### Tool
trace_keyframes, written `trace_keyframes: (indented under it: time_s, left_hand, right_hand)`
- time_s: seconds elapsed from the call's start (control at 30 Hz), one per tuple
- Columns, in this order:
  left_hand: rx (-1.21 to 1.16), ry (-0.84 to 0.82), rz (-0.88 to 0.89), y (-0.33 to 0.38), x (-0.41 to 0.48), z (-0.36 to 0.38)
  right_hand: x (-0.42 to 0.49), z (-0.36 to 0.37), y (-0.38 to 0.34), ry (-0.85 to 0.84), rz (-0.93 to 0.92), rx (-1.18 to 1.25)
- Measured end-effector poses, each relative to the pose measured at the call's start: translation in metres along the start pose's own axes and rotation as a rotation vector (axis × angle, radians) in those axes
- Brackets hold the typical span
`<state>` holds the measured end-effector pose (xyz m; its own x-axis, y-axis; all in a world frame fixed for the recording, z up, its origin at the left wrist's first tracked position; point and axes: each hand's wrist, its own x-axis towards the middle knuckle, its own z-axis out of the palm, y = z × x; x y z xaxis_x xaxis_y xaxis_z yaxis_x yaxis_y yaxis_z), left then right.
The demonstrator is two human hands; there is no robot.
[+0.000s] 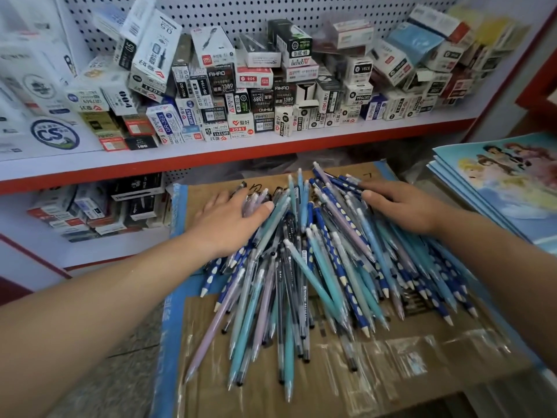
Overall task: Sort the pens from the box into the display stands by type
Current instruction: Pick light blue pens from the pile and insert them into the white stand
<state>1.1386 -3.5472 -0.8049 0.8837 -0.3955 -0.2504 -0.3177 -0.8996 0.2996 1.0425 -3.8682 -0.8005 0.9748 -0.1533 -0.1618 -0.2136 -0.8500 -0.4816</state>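
A big loose pile of pens [319, 267] lies on top of a taped cardboard box [422, 351]. The pile mixes teal, light blue, lilac and dark clear pens with dark blue ones that carry pale dots. My left hand [232, 221] rests flat on the pile's left side, fingers spread over a few lilac pens. On the pile's upper right edge my right hand [404, 206] lies palm down, fingers straight and pointing left. Neither hand grips a pen. No display stand is in view.
A white shelf with a red edge [241, 152] behind the box holds many stacked pen cartons [241, 86] against a pegboard. More cartons [96, 206] sit on the lower shelf at left. A stack of blue cartoon notebooks [506, 182] lies at right.
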Motion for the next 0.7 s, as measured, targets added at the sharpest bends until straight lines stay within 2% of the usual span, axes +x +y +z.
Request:
trace_keyframes:
  time_s: [0.33, 0.57, 0.7]
  left_hand:
    - [-0.010, -0.029, 0.085, -0.016, -0.037, 0.014]
    - [-0.090, 0.030, 0.069, 0.004, -0.051, 0.027]
    - [-0.131, 0.044, 0.040, 0.015, -0.058, 0.031]
  right_hand:
    - [-0.044, 0.006, 0.020, 0.005, 0.012, 0.026]
    - [-0.060, 0.030, -0.002, 0.064, -0.015, 0.109]
    - [-0.062, 0.044, -0.019, 0.100, -0.027, 0.064]
